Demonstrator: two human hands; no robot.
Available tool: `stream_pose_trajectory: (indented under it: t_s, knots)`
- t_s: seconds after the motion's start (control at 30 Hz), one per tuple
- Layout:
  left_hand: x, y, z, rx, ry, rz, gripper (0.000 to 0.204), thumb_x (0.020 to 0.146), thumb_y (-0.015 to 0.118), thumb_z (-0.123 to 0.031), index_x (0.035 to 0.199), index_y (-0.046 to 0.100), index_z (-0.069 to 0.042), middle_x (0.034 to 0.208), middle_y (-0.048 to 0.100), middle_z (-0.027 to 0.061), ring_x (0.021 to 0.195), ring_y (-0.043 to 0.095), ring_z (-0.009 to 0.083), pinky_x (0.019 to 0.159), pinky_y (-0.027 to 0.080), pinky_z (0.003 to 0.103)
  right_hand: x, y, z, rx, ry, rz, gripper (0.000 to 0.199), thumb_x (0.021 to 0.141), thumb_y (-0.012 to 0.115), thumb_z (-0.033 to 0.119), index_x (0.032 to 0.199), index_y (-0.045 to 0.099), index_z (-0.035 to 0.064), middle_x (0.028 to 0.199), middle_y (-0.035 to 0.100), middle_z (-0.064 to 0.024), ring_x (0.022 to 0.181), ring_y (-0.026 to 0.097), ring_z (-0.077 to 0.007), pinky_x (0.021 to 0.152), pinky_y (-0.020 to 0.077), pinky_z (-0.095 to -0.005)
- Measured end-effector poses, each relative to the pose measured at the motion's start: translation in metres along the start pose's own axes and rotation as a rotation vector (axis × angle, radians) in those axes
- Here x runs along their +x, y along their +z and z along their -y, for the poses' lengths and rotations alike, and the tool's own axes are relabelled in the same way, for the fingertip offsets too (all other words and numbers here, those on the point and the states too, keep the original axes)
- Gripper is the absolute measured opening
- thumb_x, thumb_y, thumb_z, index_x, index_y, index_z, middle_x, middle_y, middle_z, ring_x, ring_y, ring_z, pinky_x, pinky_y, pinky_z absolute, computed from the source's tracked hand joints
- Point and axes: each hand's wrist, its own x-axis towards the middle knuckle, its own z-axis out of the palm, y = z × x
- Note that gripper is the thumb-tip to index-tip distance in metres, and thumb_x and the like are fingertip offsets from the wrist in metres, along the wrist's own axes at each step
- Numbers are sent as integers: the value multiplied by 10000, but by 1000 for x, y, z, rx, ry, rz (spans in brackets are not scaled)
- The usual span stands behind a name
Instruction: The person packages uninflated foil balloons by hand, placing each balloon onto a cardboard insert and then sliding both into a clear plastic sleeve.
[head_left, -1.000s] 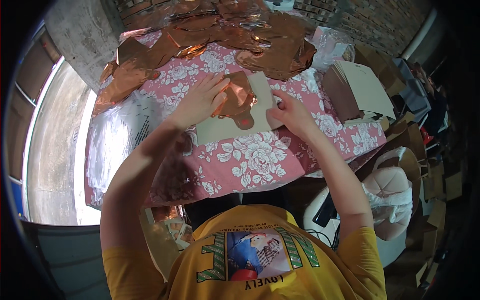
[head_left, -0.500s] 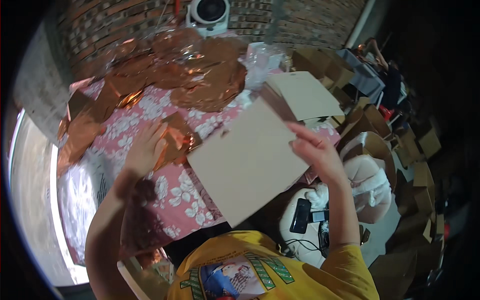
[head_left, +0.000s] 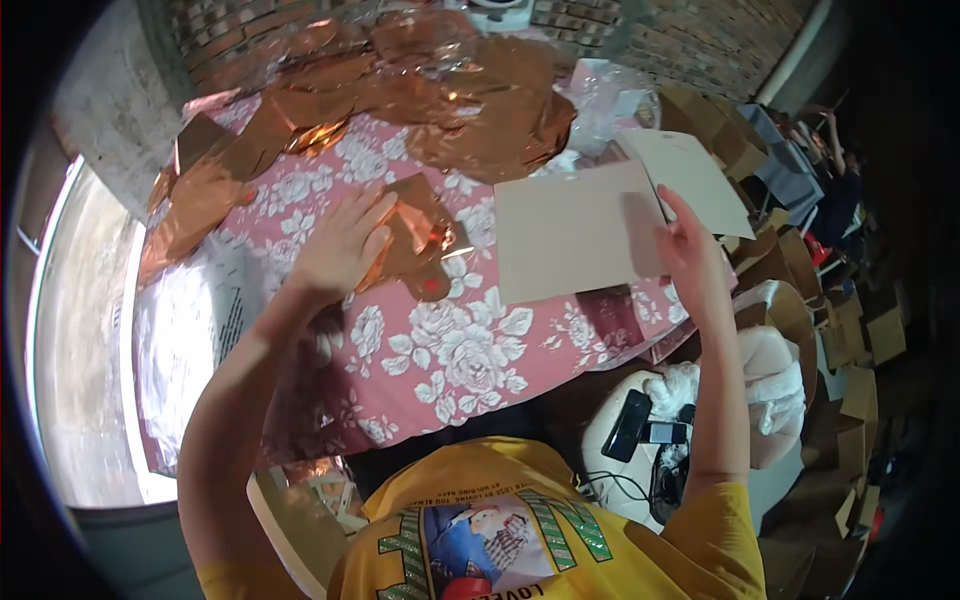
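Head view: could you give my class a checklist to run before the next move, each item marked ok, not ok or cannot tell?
1. Left hand resting on the copper-coloured foil piece: ok.
2. Foil piece free of creases: not ok, shiny wrinkles show.
3. Beige sheet clear of the foil piece: ok, floral tablecloth shows between.
4. Right hand at the sheet's right edge: ok.
5. Right hand's grip firm: cannot tell.

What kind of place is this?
Probably a small packing workshop: copper-coloured foil pieces lie heaped on a table with a floral cloth, cardboard boxes crowd the right, and the wall behind is bare brick.
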Motion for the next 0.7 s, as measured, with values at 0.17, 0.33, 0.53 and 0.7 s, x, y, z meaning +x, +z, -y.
stream_pose_trajectory:
  t_s: [0.17,0.33,0.53,0.7]
  knots:
    - [3,-4,-6,22,-29,16,499,1020,403,-304,1473,394,-95,1553,338,139,1434,291,353,1187,236,425,-31,20,-17,-547,-241,28,338,909,558,87,1245,581,62,971,654,-195,764,671,-342,679,553,-427]
    - [3,-4,-10,54,-58,59,515,1028,361,-331,1488,379,-99,1578,300,122,1460,255,338,1211,193,408,-43,31,0,-1032,-254,101,275,862,677,180,1126,635,114,937,661,-110,867,679,-307,714,563,-431]
    - [0,-8,-11,5,-34,61,479,1035,339,-338,1492,386,-207,1576,292,149,1429,281,403,1198,209,458,-2,97,49,-417,-844,339,568,820,706,151,1359,532,188,1329,555,-95,1235,524,-313,1005,472,-426]
    - [5,-10,-12,23,-32,49,441,1045,309,-389,1417,448,-197,1560,310,165,1441,264,395,1195,215,450,35,148,49,-227,-1001,525,574,773,734,91,1320,579,171,1465,484,-49,1386,393,-314,1122,385,-441]
